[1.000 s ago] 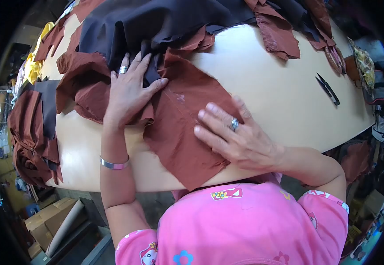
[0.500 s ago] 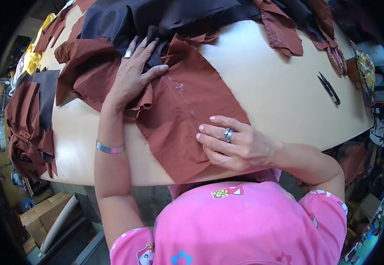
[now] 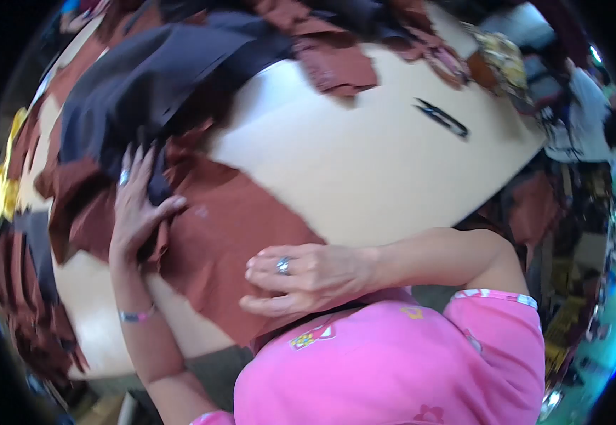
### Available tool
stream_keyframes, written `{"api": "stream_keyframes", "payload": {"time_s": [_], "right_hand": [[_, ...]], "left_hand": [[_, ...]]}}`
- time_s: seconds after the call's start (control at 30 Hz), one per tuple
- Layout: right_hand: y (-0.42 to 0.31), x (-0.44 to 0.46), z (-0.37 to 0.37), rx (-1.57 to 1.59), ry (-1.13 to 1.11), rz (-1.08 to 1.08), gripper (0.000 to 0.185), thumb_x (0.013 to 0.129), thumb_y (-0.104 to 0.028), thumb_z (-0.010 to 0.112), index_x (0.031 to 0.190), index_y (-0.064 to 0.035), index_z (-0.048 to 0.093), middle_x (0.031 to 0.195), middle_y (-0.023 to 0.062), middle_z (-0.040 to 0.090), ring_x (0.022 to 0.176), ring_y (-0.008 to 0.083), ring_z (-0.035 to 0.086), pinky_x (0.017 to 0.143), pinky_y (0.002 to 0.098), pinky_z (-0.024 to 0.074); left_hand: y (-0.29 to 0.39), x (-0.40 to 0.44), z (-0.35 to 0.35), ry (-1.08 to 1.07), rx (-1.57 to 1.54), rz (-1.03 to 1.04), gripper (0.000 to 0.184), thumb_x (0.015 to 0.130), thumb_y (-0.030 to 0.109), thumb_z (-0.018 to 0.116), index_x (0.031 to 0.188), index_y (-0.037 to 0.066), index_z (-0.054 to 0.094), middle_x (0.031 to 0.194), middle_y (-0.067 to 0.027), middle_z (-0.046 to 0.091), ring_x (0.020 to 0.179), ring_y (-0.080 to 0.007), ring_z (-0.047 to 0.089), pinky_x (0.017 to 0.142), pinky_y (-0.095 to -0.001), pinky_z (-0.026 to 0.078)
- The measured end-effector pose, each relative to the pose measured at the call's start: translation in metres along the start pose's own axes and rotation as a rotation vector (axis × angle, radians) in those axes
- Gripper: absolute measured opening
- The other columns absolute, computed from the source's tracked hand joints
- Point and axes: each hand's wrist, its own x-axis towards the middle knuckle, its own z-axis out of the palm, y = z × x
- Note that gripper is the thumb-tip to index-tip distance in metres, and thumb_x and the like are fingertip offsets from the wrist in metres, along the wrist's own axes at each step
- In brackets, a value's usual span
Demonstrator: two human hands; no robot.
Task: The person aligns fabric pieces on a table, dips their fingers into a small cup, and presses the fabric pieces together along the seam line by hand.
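A rust-brown cloth piece (image 3: pixel 226 219) lies over the table's near edge, with a dark cloth (image 3: pixel 145 85) beyond it. My left hand (image 3: pixel 137 205) rests flat, fingers spread, where the dark cloth meets bunched brown fabric (image 3: pixel 88 205). On the near right part of the brown piece, my right hand (image 3: pixel 301 276) has its fingers bent and drawn near each other, touching the cloth. Whether a fold is between those fingers is hidden. Black thread snips (image 3: pixel 441 117) lie on the table to the right of the cloths.
The pale table (image 3: pixel 364 163) carries more brown pieces (image 3: pixel 333 64) at its far side. Brown and dark garments (image 3: pixel 28 283) hang over the left edge. A yellow patterned item (image 3: pixel 503 60) is at the far right corner. At the right, a person in white (image 3: pixel 588 113) is partly visible.
The view has turned, so the table and snips appear shifted. My right hand has moved nearer the cloth's near edge, its fingers closer together. My left hand stays on the fabric.
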Motion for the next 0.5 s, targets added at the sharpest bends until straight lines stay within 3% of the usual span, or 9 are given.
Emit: {"api": "stream_keyframes", "payload": {"time_s": [0.1,0.2,0.3,0.33,0.37,0.4,0.43,0.47,0.5], "right_hand": [[-0.001,-0.005,-0.017,0.155,-0.042,0.078,0.03,0.077,-0.013,0.057,0.106,-0.0038,0.056,0.099,0.013,0.057,0.096,0.0269,0.058,0.086,0.0368,0.0479],[0.011,-0.029,-0.054,-0.09,0.111,0.298,0.031,0.075,-0.012,0.06,0.105,-0.0076,0.055,0.096,0.0057,0.057,0.095,0.0234,0.057,0.081,0.0348,0.0466],[0.025,-0.076,-0.104,-0.479,0.176,0.554,0.024,0.076,-0.006,0.059,0.1,-0.007,0.058,0.106,0.0085,0.06,0.095,0.0256,0.059,0.082,0.0371,0.0477],[0.033,-0.094,-0.126,-0.673,0.192,0.539,0.028,0.075,-0.004,0.061,0.103,-0.0054,0.058,0.107,0.009,0.06,0.097,0.0283,0.059,0.085,0.0381,0.0462],[0.033,-0.103,-0.145,-0.666,0.367,0.772,0.033,0.073,-0.004,0.062,0.106,-0.0057,0.059,0.107,0.0096,0.061,0.101,0.0287,0.057,0.089,0.0386,0.0442],[0.044,-0.117,-0.172,-0.83,0.462,0.735,0.039,0.071,-0.003,0.064,0.11,-0.008,0.058,0.109,0.0106,0.061,0.105,0.0274,0.056,0.091,0.0382,0.0425],[0.052,-0.128,-0.2,-0.823,0.585,0.798,0.041,0.071,-0.005,0.065,0.112,-0.0082,0.058,0.112,0.0104,0.059,0.106,0.0279,0.054,0.093,0.0374,0.0414],[0.06,-0.139,-0.226,-0.914,0.601,0.94,0.056,0.071,-0.011,0.071,0.122,-0.0026,0.049,0.117,0.0136,0.055,0.105,0.0264,0.055,0.093,0.034,0.0413],[0.075,-0.151,-0.252,-0.987,0.609,0.972,0.06,0.074,-0.02,0.07,0.126,-0.0032,0.046,0.12,0.0142,0.055,0.111,0.026,0.052,0.096,0.0346,0.0385]], "left_hand": [[0.01,-0.002,-0.005,-0.001,-0.077,-0.049,0.094,0.061,0.049,0.072,0.137,0.007,0.037,0.141,-0.0141,0.035,0.137,-0.0316,0.019,0.108,-0.0411,0.02],[0.009,-0.003,-0.002,0.017,-0.121,-0.081,0.091,0.063,0.05,0.07,0.136,0.007,0.038,0.141,-0.0147,0.036,0.137,-0.0321,0.019,0.108,-0.041,0.02],[0.009,-0.003,-0.002,0.031,-0.104,-0.06,0.089,0.064,0.051,0.069,0.135,0.007,0.039,0.141,-0.0157,0.036,0.136,-0.0327,0.02,0.108,-0.0412,0.02],[0.009,-0.003,-0.002,0.027,-0.105,-0.066,0.089,0.064,0.051,0.068,0.135,0.006,0.039,0.141,-0.0159,0.036,0.136,-0.0329,0.02,0.108,-0.0413,0.02],[0.008,-0.003,-0.002,0.024,-0.108,-0.07,0.088,0.065,0.051,0.068,0.135,0.006,0.04,0.141,-0.0162,0.035,0.136,-0.0331,0.02,0.108,-0.0414,0.02],[0.007,-0.003,-0.001,0.021,-0.113,-0.074,0.087,0.065,0.051,0.068,0.135,0.006,0.04,0.141,-0.0164,0.035,0.136,-0.0333,0.02,0.108,-0.0416,0.02],[0.005,-0.003,-0.001,0.018,-0.1,-0.064,0.086,0.066,0.05,0.068,0.135,0.006,0.04,0.141,-0.0162,0.035,0.136,-0.0337,0.02,0.108,-0.0419,0.02],[0.004,-0.003,0.0,0.016,-0.106,-0.071,0.086,0.066,0.049,0.068,0.135,0.007,0.04,0.141,-0.0162,0.035,0.136,-0.0335,0.02,0.108,-0.0419,0.02],[0.003,-0.004,0.001,0.014,-0.11,-0.078,0.085,0.066,0.049,0.068,0.135,0.007,0.04,0.141,-0.0161,0.035,0.136,-0.0333,0.02,0.108,-0.0418,0.02]]}}
